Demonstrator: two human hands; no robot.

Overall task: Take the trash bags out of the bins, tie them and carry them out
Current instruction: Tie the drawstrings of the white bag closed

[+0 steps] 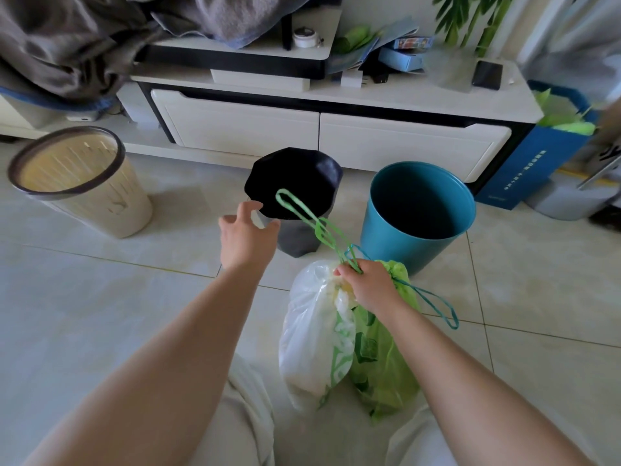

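My right hand (pixel 369 285) is shut on the gathered necks of two filled trash bags, a white bag (pixel 312 334) and a green bag (pixel 386 361), which hang just above the floor. Green drawstring loops (pixel 302 213) stick up from my fist and a teal loop (pixel 433 304) droops to the right. My left hand (pixel 247 235) is open, fingers spread, at the near rim of the dark grey bin (pixel 295 193), which has a black liner inside. A blue bin (pixel 416 213) stands to the right and a beige slatted bin (pixel 77 179) to the left, both without bags.
A white TV cabinet (pixel 329 129) with two drawers runs behind the bins, carrying towels, boxes and a phone. A blue paper bag (pixel 534 156) with green contents stands at its right end. Pale floor tiles (pixel 100 297) surround me.
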